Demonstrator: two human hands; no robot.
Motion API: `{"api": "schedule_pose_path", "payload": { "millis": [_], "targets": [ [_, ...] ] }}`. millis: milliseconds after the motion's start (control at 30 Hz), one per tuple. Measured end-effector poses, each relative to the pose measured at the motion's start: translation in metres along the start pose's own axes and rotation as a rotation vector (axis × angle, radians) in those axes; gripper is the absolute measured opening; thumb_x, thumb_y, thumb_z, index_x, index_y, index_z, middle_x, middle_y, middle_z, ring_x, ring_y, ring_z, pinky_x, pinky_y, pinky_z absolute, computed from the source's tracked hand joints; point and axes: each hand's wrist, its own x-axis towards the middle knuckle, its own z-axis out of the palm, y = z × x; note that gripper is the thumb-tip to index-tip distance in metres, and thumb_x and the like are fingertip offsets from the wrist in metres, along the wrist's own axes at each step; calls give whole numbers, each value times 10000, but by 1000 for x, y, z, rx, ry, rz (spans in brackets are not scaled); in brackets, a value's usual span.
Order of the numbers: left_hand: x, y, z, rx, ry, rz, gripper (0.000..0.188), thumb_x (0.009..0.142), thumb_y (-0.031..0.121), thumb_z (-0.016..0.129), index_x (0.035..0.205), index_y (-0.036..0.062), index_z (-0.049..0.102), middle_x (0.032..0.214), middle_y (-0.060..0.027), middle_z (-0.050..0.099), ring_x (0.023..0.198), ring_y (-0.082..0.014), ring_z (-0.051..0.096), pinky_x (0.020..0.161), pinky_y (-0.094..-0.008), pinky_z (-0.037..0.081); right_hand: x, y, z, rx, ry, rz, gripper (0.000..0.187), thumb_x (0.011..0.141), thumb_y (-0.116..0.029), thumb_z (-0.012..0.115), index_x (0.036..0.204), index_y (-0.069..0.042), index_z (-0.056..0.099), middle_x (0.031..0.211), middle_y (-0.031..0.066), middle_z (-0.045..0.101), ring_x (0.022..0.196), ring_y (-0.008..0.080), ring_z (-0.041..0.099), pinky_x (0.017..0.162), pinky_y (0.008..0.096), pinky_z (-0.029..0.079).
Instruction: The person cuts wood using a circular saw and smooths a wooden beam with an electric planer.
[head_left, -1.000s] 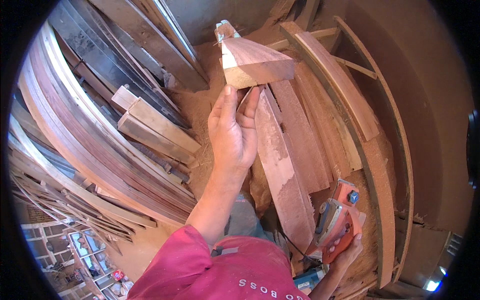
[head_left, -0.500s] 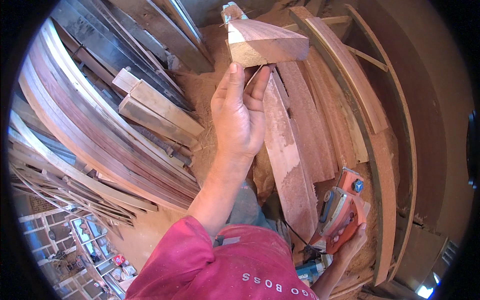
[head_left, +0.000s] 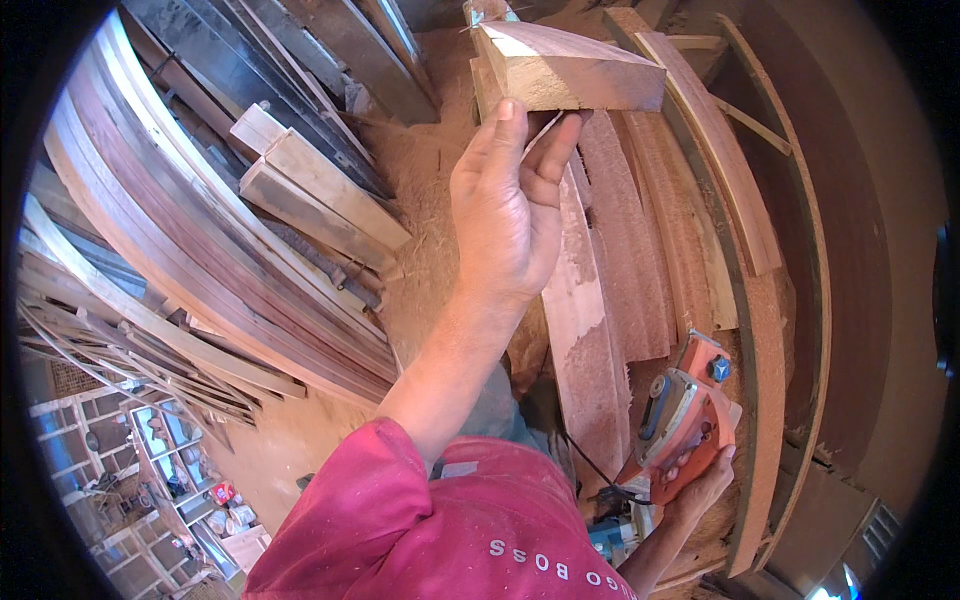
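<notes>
My left hand (head_left: 510, 210) is raised and closed around the lower edge of a wooden block (head_left: 585, 85). The block tapers like a wedge and shows a pale, rough-sawn face. Its thumb lies on the near side, while the other fingers are partly hidden beneath the wood. Lower right, my right hand (head_left: 708, 485) grips the handle of a red electric planer (head_left: 690, 425), tilted so that its metal base and a blue knob show. A black cord (head_left: 590, 462) trails from the tool toward my body.
Sawdust-covered planks (head_left: 580, 330) lie in front of me. At the right runs a curved wooden frame (head_left: 765, 400) with a board (head_left: 710, 160) on it. Curved timber strips (head_left: 200, 240) are stacked at the left, with short beams (head_left: 320, 200) beside them. Sawdust covers the floor (head_left: 435, 170).
My left hand and the wooden block have moved right and slightly up. The planer in my right hand stays almost where it was.
</notes>
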Motion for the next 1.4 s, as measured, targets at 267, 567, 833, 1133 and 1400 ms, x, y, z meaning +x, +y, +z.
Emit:
{"api": "schedule_pose_path", "payload": {
  "millis": [267,567,833,1133,1400],
  "targets": [
    [0,9,-6,-289,-13,-113,666,979,496,486,1296,-90,483,1253,-223,551,1158,-320,579,1080,-448,466,-1,-1,2,-29,24,34,548,1005,-561,450,1046,-23,541,615,52,529,431,140,494,378,273,397],
    [2,9,-5,-332,-47,-115,764,954,566,514,1321,-102,454,1271,-229,523,1168,-328,576,1080,-451,462,7,8,-9,-70,-29,-40,548,966,-554,538,1050,-13,544,644,39,536,455,133,516,389,267,416],
    [1,8,-7,-281,-26,-98,843,937,639,500,1317,-112,446,1261,-227,523,1150,-321,583,1075,-441,466,3,-1,-5,-74,-90,-46,432,901,-379,727,1050,-27,527,703,46,556,522,133,543,454,263,461],
    [-2,9,-4,-275,-47,-92,874,937,654,485,1335,-123,432,1232,-214,539,1184,-301,557,1070,-421,467,6,8,-11,71,-123,-57,423,944,-378,676,1111,-37,490,810,53,565,603,134,573,519,263,480],
    [-22,14,-53,187,222,-436,624,940,510,610,1242,-30,533,1121,-163,620,990,-250,652,862,-398,572,9,18,-15,-153,-156,-127,468,953,-501,615,938,-40,533,734,48,564,577,128,548,484,266,427]
  ]
}}
